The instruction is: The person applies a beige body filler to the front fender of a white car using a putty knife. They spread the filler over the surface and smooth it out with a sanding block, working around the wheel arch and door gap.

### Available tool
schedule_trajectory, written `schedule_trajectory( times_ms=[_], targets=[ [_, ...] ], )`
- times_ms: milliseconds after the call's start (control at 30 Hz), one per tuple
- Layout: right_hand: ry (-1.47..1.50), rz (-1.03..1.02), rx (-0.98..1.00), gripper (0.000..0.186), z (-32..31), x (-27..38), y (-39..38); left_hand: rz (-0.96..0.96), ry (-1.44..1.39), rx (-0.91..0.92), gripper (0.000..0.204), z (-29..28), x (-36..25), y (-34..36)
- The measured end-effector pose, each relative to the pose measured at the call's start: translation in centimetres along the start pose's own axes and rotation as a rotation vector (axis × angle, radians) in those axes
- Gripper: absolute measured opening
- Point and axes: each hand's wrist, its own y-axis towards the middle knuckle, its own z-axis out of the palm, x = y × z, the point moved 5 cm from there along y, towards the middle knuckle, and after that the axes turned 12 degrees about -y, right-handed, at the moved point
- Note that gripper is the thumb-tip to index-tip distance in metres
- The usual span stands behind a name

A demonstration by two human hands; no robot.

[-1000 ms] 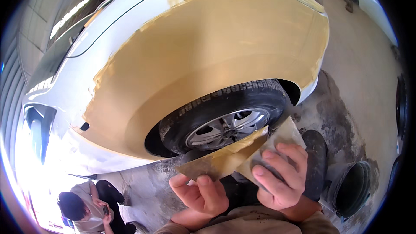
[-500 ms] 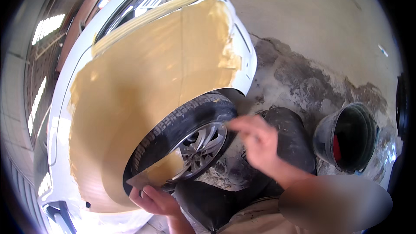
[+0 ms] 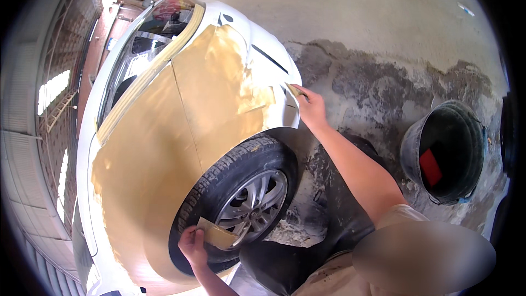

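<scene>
A white car (image 3: 279, 55) stands on my left, its side panel spread with tan body filler (image 3: 148, 159) down to the wheel arch. My left hand (image 3: 193, 246) pinches the edge of a flat putty board (image 3: 218, 235) smeared with tan filler, held in front of the wheel (image 3: 255, 200). At the far right end of the car, my right hand (image 3: 312, 111) grips a small tan spreader (image 3: 295, 90) against or very close to the white bodywork beside the filler. The spreader is partly hidden by my fingers.
A dark bucket (image 3: 410, 151) with a red block (image 3: 430, 168) inside stands to my right on stained concrete (image 3: 378, 87). My dark-trousered legs (image 3: 350, 203) are bent beside the wheel. The car's window (image 3: 142, 49) has tan strip along its edge.
My right hand has gone from beside the wheel up and away to the car's end. The left hand with the board has shifted slightly right. The whole view has shifted too.
</scene>
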Motion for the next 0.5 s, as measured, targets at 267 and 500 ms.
schedule_trajectory(
  times_ms=[267, 500],
  targets=[
    [-0.140, 0.039, -0.055, 0.039, 2.0, 0.9, 0.1, -0.040, -0.006, 0.007, 0.021, -0.5, 0.1, -0.2],
    [-0.105, -0.087, -0.130, 0.040, 2.2, 1.9, -2.8, -0.016, 0.013, 0.004, 0.024, -0.6, 0.2, -0.1]
  ],
)
